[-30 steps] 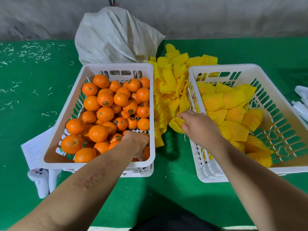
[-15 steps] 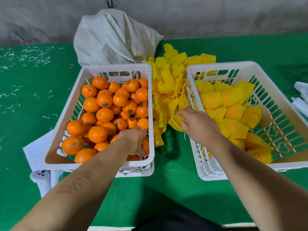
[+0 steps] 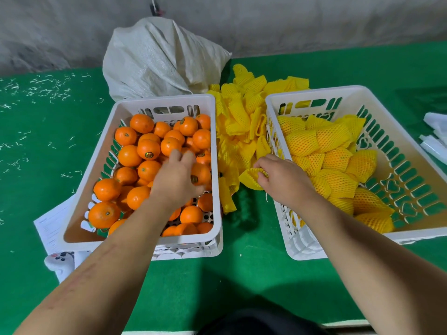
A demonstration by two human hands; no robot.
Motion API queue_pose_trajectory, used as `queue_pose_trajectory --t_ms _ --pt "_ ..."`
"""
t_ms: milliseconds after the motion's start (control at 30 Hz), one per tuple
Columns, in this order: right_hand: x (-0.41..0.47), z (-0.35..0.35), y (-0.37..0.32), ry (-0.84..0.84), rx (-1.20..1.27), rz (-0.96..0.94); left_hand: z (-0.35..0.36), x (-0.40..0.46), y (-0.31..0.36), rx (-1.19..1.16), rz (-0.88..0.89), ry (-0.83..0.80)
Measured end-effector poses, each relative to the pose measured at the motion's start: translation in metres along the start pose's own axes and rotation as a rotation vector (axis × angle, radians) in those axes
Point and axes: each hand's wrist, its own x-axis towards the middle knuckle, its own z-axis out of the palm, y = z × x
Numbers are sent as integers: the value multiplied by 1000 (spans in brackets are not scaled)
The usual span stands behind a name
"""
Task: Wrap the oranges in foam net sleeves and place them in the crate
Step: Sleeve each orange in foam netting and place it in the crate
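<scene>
Oranges (image 3: 147, 151) loose in left crate (image 3: 167, 103) | my left hand (image 3: 177, 178) spread over them | right hand (image 3: 283, 180) pinching foam net sleeve (image 3: 249, 178) | right crate (image 3: 312, 93) holds wrapped oranges (image 3: 333, 160)

Round stickers on several oranges (image 3: 148, 149) and print on the paper sheet (image 3: 52, 226) are too small to read.

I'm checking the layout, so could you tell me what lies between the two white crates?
In the head view, a pile of yellow foam net sleeves fills the gap between the orange crate and the wrapped-fruit crate.
</scene>
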Motion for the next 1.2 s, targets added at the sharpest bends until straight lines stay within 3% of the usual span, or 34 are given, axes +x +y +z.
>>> queue_pose_trajectory --t_ms 67,133,267,333,467,567,700,800,933,1067,1200 --pt "2 0 0 19 35 2 -23 7 4 -59 22 179" --pt "2 -2 -1 52 110 41 -37 6 18 -166 106 207" --pt "-1 -7 -2 174 318 159 -30 -10 60 -642 101 5" --pt "-2 -9 -3 151 329 148 -19 -14 78 -782 80 -22" --pt "-3 -10 -4 -11 111 95 -3 -14 103 -1044 -19 -143" --pt "-1 -10 0 52 275 124 -4 -13 101 -1298 -136 -255" --pt "-1 -10 1 96 351 112 -12 -15 89 -1614 -105 -406" --pt "-1 -12 3 78 377 84 -13 -15 88 -1593 -78 -467" --pt "-3 -9 6 84 462 95 -9 -13 94 -1387 -3 -434" --pt "-3 -8 4 129 557 167 1 -15 105 -1323 -60 -177" --pt "-12 -10 -2 217 426 49 7 -17 107 -1295 -94 33"
